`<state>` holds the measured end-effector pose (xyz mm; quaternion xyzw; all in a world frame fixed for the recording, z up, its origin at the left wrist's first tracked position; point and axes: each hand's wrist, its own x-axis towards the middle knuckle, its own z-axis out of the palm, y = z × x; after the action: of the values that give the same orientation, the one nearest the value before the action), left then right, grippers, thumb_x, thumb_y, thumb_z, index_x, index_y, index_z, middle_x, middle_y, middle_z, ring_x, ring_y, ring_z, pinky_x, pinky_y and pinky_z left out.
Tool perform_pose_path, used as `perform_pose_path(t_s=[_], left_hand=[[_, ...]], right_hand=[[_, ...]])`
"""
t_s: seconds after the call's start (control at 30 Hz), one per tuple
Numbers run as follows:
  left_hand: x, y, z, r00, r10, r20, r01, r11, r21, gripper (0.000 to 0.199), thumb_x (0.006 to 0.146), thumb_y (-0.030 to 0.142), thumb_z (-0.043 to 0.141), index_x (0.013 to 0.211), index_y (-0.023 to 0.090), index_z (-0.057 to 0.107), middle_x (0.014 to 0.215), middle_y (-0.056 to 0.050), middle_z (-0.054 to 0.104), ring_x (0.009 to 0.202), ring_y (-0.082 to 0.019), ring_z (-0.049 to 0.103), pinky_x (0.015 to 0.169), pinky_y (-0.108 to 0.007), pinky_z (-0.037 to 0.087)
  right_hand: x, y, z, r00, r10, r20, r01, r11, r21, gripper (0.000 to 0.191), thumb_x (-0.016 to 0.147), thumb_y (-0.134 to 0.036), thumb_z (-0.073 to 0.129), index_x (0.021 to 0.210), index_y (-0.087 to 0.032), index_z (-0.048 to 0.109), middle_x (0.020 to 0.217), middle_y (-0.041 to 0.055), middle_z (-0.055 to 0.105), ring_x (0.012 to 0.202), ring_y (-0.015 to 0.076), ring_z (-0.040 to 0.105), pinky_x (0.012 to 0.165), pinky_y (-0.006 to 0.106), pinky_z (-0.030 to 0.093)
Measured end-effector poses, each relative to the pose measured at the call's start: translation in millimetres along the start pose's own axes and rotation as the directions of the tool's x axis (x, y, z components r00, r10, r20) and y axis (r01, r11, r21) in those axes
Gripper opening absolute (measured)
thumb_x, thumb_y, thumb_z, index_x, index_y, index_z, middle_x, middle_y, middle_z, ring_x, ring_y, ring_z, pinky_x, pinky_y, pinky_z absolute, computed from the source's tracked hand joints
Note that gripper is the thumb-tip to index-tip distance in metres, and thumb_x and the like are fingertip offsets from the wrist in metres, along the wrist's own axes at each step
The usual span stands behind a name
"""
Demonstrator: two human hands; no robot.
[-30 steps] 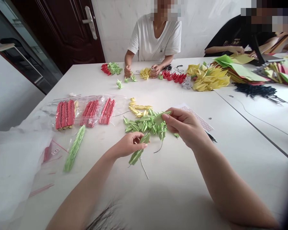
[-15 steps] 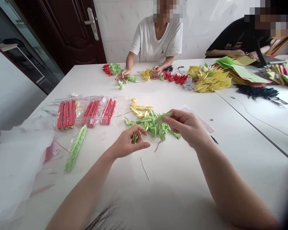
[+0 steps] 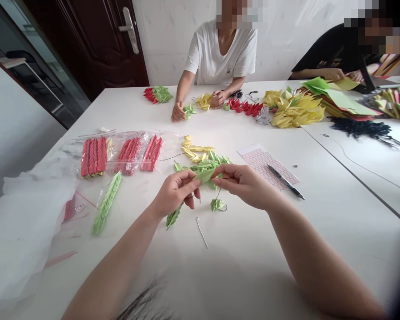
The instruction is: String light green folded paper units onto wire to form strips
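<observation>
Between my two hands is a folded green paper piece (image 3: 205, 176). My left hand (image 3: 175, 191) pinches its left end, and my right hand (image 3: 245, 184) pinches its right end. Below my left palm hangs a string of folded green paper (image 3: 174, 217), partly hidden by the fingers. A small green paper piece (image 3: 218, 205) on a dark thread lies under my right hand. Just behind my hands lies a pile of green folded paper (image 3: 216, 160), with yellow folded strips (image 3: 198, 151) beyond it. On the table in front of me rests a thin metal needle (image 3: 202, 233).
Plastic bags of red folded paper (image 3: 94, 156) and a green braided strip (image 3: 106, 204) lie left. A printed sheet (image 3: 258, 160) and a pen (image 3: 286, 181) are right. Across the table, a person in white (image 3: 225, 58) handles paper pieces; another in black (image 3: 330, 58) sits at far right.
My right hand has come left and down with the green paper piece, and my left hand now grips it too. The green string drops lower from my left hand. The co-worker's hand has moved right.
</observation>
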<state>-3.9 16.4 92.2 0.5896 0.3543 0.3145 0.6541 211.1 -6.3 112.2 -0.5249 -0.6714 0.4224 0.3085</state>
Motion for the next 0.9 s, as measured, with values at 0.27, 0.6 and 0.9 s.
perform_pose_path(t_s=[0.27, 0.6, 0.9], left_hand=[[0.4, 0.0, -6.2, 1.0, 0.013, 0.013, -0.012, 0.999, -0.033, 0.025, 0.087, 0.036, 0.063, 0.074, 0.016, 0.053, 0.063, 0.002, 0.063, 0.047, -0.007, 0.057, 0.052, -0.022, 0.044], [0.6, -3.8, 4.2, 1.0, 0.028, 0.008, -0.028, 0.999, 0.018, 0.032, 0.087, 0.046, 0.065, 0.078, 0.018, 0.052, 0.066, 0.001, 0.062, 0.06, -0.011, 0.057, 0.061, -0.025, 0.049], [-2.4, 1.3, -11.1, 0.984, -0.031, 0.177, 0.012, 0.994, 0.108, 0.036, 0.092, 0.052, 0.054, 0.103, 0.018, 0.062, 0.079, -0.004, 0.063, 0.078, -0.018, 0.062, 0.069, -0.03, 0.047]], right_hand=[[-3.9, -5.6, -14.9, 0.993, 0.027, -0.115, 0.0, 0.974, 0.228, 0.015, 0.085, -0.03, 0.062, 0.077, -0.018, 0.057, 0.055, -0.0053, 0.04, 0.046, 0.0068, 0.032, 0.041, 0.021, 0.022], [5.2, 1.6, 23.6, 0.993, 0.11, 0.033, -0.114, 0.961, 0.25, 0.034, 0.087, -0.052, 0.065, 0.089, -0.019, 0.057, 0.054, -0.0085, 0.035, 0.044, 0.0055, 0.03, 0.038, 0.019, 0.021], [4.9, -1.3, 9.0, 1.0, 0.004, 0.018, -0.012, 0.898, 0.439, 0.036, 0.086, -0.051, 0.068, 0.087, -0.017, 0.057, 0.074, 0.0027, 0.063, 0.064, 0.0151, 0.065, 0.048, 0.023, 0.05]])
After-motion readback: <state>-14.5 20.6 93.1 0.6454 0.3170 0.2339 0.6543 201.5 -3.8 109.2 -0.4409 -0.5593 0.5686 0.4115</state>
